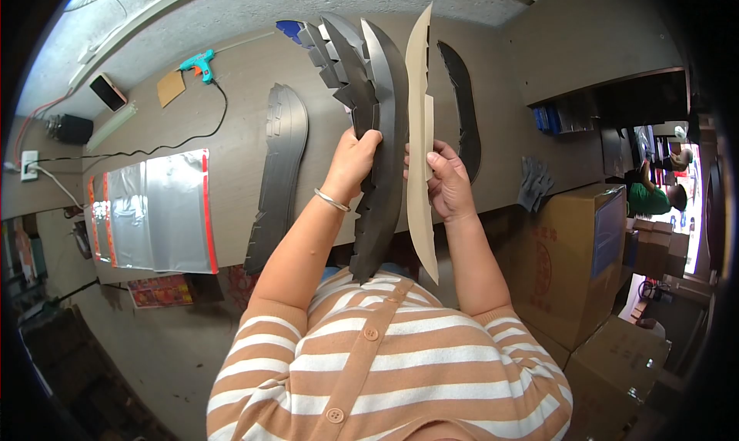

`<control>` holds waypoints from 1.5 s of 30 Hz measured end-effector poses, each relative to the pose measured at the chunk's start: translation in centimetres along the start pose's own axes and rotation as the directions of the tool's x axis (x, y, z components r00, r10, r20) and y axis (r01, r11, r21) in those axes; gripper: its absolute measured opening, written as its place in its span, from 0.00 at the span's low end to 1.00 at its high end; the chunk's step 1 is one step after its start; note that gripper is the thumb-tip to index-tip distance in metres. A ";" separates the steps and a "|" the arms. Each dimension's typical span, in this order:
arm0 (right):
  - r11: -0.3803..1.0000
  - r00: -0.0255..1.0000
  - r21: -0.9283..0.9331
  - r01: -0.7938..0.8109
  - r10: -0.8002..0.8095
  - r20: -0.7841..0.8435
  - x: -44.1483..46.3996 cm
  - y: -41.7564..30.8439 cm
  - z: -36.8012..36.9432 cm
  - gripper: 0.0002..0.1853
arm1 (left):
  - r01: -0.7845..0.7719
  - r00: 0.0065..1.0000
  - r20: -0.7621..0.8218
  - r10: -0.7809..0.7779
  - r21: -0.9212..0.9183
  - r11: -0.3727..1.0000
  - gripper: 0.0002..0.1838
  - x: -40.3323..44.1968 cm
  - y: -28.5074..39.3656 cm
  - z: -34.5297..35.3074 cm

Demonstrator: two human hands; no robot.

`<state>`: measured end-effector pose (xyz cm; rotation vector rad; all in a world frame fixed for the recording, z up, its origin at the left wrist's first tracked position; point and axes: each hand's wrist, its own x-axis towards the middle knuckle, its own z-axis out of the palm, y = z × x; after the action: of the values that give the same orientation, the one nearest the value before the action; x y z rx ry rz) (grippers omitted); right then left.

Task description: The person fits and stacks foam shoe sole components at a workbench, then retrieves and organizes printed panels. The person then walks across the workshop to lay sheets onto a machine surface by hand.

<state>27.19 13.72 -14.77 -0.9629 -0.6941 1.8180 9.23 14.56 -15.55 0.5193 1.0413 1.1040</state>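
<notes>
Long dark curved pieces with notched edges [389, 102] stand upright in front of me, and my left hand [353, 164] is closed round them near their middle. Just to their right, my right hand [449, 181] grips a long beige curved piece [417, 133] by its right edge, thumb on the near face. The dark and beige pieces are side by side with a narrow gap in places. On the table [239, 148], another dark notched piece [283, 156] lies left of my left hand. A thin dark curved piece [464, 106] lies beyond my right hand.
Clear plastic bags with red edges [158, 210] lie at the left. Behind them are a teal glue gun [202, 65] with its cord, a tan square [170, 88] and a phone [108, 92]. Grey gloves [533, 183] and cardboard boxes [566, 264] are at the right. People sit far right.
</notes>
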 end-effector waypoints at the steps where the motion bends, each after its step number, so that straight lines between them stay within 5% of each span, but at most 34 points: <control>1: 1.000 1.000 -0.017 0.007 -0.007 -0.010 0.0 -0.2 0.3 0.16 | -0.024 1.000 -0.008 0.024 0.025 0.999 0.11 0.1 -0.1 -0.2; 5: 0.999 0.999 -0.027 0.033 -0.033 -0.016 0.0 -0.2 0.6 0.16 | -0.025 0.997 -0.071 0.020 -0.078 0.997 0.12 -0.3 0.4 0.3; 11: 0.911 0.973 -0.362 0.197 -0.228 -0.044 0.9 1.1 1.2 0.16 | -0.027 0.999 0.033 0.029 -0.054 0.998 0.12 -0.2 -0.1 0.6; 13: 0.721 0.899 -0.578 0.383 -0.435 0.053 1.2 1.5 1.2 0.15 | -0.023 1.000 0.005 0.024 -0.140 0.990 0.12 0.2 -0.5 0.4; 15: 0.684 0.885 -0.619 0.386 -0.465 0.038 1.1 1.4 1.9 0.16 | 0.033 0.999 0.027 -0.028 -0.194 0.980 0.13 0.6 -0.6 0.1; 17: 0.484 0.870 -0.796 0.363 -0.482 0.103 1.0 0.7 3.2 0.18 | 0.095 0.995 0.054 -0.085 -0.248 0.964 0.15 0.9 -0.6 0.4; 19: 0.487 0.874 -0.790 0.373 -0.470 0.123 1.5 1.1 3.1 0.22 | 0.112 0.980 0.197 -0.014 -0.497 0.860 0.20 0.7 0.0 1.8; 23: 0.479 0.880 -0.778 0.406 -0.434 0.192 1.8 1.2 2.6 0.25 | 0.154 0.965 0.258 -0.054 -0.387 0.909 0.27 2.3 -1.2 1.4; 26: 0.285 0.872 -0.860 0.423 -0.388 0.299 2.0 1.4 1.2 0.29 | 0.109 0.971 0.237 -0.020 -0.368 0.923 0.28 3.2 -1.9 2.0; 33: 0.258 0.827 -0.826 0.501 -0.426 0.368 3.6 1.0 -1.5 0.30 | 0.250 0.930 0.335 -0.147 -0.286 0.925 0.30 6.1 -2.1 3.4; 35: 0.580 0.955 -0.781 0.231 -0.289 0.068 5.1 1.2 -3.0 0.27 | 0.209 0.925 0.292 -0.243 0.143 0.967 0.33 7.0 -1.6 3.8; 37: 0.405 0.906 -0.871 0.279 -0.411 0.100 7.8 0.2 -4.5 0.25 | 0.094 0.980 0.134 -0.147 0.337 0.937 0.46 7.7 -1.9 3.2; 41: 0.105 0.840 -0.950 0.293 -0.502 0.204 16.2 -1.0 -6.4 0.24 | -0.085 0.994 -0.019 0.107 0.487 0.869 0.39 4.8 -0.5 -0.7; 45: -0.009 0.846 -0.963 0.268 -0.475 0.240 24.5 0.3 -7.8 0.23 | -0.105 0.805 -0.192 0.562 0.885 0.453 0.32 -0.4 -1.1 -8.2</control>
<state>27.33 36.39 -26.90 -1.5094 -2.0129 0.4725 2.55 12.63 -20.02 1.3724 2.0132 1.0287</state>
